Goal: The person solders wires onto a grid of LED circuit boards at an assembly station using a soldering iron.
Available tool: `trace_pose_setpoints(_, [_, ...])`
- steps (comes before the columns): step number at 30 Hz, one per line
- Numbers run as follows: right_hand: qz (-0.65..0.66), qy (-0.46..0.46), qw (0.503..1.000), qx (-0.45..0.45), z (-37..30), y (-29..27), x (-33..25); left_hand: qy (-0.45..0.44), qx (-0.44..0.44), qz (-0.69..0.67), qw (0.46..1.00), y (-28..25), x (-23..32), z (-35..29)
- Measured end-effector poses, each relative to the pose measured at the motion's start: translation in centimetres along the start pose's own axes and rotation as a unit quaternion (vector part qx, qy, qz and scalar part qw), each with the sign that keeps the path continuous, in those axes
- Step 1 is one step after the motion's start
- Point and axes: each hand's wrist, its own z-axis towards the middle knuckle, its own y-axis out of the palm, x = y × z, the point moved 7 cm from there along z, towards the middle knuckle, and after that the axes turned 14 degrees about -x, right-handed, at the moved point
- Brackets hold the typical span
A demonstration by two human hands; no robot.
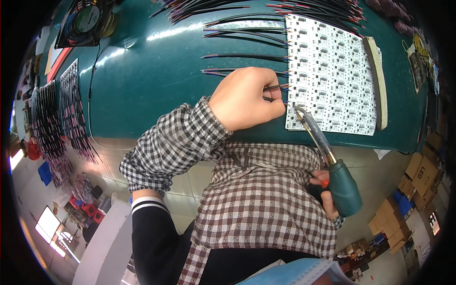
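My left hand (249, 97) is closed in a pinch on a thin black cable (271, 99), whose end reaches the left edge of a white circuit board panel (327, 61). My right hand (328, 205) is wrapped round the green handle of a soldering iron (344, 187), which partly hides it. The iron's tip is at the panel's lower left corner, close to the cable end; whether it touches cannot be told. Several black cables (244, 56) stick out leftward from the panel's left edge, above my left hand.
A pale strip (377, 85) lies along the panel's right edge on the green table (142, 104). More cables (318, 10) lie at the far side. A black fan (85, 21) stands far left, and cable bundles (47, 114) hang over the left edge. Cardboard boxes (392, 221) are at the lower right.
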Motion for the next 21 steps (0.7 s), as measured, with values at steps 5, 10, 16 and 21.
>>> trace_pose_setpoints(5, [-0.019, 0.018, 1.000, -0.002, 0.3, 0.1, -0.1, -0.007, -0.016, -0.023, 1.000, 0.0, -0.2, 0.1])
trace_pose_setpoints(10, [-0.009, 0.022, 1.000, 0.006, 0.2, 0.0, 0.3, 0.002, -0.023, -0.018, 1.000, 0.0, -0.2, 0.2])
trace_pose_setpoints(16, [-0.009, 0.047, 0.999, 0.003, 0.3, 0.0, 0.5, -0.006, -0.015, -0.013, 1.000, 0.1, 0.0, 0.1])
trace_pose_setpoints(21, [0.016, 0.031, 0.999, 0.031, 0.1, -0.2, 1.0, 0.002, -0.004, -0.004, 1.000, 0.1, -0.1, 0.0])
